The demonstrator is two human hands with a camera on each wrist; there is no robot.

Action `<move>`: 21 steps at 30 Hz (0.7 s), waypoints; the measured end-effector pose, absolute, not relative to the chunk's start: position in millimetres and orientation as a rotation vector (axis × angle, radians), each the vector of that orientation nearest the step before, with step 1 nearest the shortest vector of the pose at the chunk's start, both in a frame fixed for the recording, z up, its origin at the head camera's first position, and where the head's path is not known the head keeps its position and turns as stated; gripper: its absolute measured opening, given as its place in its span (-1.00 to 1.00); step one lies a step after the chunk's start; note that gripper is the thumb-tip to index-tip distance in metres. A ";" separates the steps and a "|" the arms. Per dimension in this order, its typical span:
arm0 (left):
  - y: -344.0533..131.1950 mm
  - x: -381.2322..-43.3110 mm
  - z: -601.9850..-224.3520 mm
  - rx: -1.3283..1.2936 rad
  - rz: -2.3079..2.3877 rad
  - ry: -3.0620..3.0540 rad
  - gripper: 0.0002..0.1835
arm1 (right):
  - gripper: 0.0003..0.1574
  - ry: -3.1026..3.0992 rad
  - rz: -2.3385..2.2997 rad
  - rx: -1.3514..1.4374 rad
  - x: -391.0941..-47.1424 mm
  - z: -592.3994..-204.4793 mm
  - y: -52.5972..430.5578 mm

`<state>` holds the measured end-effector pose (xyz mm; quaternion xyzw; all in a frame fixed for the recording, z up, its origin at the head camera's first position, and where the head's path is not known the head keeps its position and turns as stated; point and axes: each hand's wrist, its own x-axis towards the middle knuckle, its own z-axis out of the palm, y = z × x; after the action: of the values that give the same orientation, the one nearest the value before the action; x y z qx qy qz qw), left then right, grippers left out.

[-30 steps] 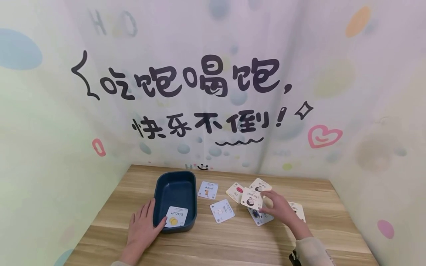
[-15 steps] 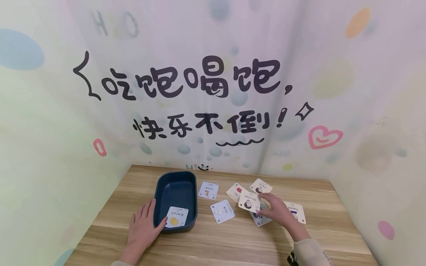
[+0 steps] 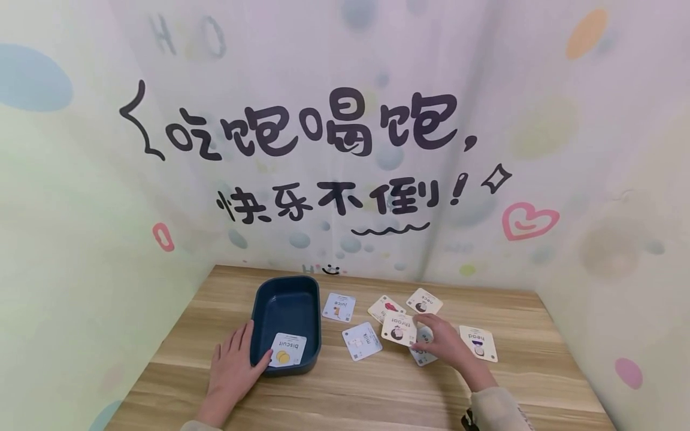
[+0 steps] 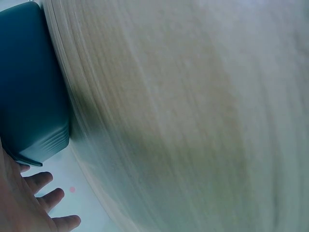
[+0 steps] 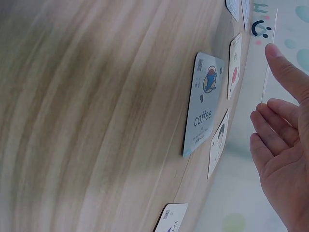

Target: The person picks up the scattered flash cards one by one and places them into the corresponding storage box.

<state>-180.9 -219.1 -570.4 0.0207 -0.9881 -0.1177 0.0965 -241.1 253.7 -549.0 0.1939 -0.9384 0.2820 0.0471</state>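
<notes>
My right hand (image 3: 444, 341) pinches a cream "throat" card (image 3: 399, 331) between thumb and fingers, lifted above the table; in the right wrist view this card is edge-on, a thin pale line. Below it lies the blue "coffee" card (image 5: 204, 106), partly covered by the hand in the head view. The lips card (image 3: 384, 306) is overlapped by the held card. My left hand (image 3: 232, 371) rests against the left side and near corner of a dark blue tray (image 3: 286, 311), its fingers straight. Inside the tray sits a "biscuit" card (image 3: 288, 346).
Between tray and right hand lie a "juice" card (image 3: 339, 306) and a "milk" card (image 3: 362, 341). A "neck" card (image 3: 424, 301) is behind the right hand, and a "head" card (image 3: 478, 344) lies to its right. Printed curtains (image 3: 345, 251) enclose the wooden table (image 3: 323, 398).
The right hand has drawn the throat card slightly left and toward the person, tilting it. More of the head card shows. The left hand and tray stay in place.
</notes>
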 end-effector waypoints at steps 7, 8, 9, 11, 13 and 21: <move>-219.1 -181.3 -568.9 0.058 -0.354 -2.921 -0.04 | -0.17 -2.884 0.834 0.579 -241.7 -549.6 244.9; -219.3 -181.3 -569.1 0.058 -0.353 -2.920 -0.04 | -0.16 -2.886 0.826 0.586 -242.1 -550.2 243.5; -219.5 -181.2 -569.4 0.059 -0.352 -2.920 -0.04 | -0.15 -2.886 0.818 0.593 -242.2 -550.4 241.9; -219.9 -181.1 -570.2 0.060 -0.354 -2.923 -0.04 | -0.15 -2.885 0.815 0.605 -242.3 -550.9 239.1; -220.2 -181.0 -571.3 0.061 -0.354 -2.927 -0.04 | -0.14 -2.884 0.826 0.612 -242.1 -551.0 236.1; -220.0 -181.1 -572.4 0.056 -0.357 -2.920 -0.04 | -0.16 -2.877 0.825 0.649 -242.8 -551.2 227.7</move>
<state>-181.1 -220.0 -572.4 0.0191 -0.9875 -0.1207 0.0997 -242.8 227.7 -551.2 0.2119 -0.9386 0.2693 0.0397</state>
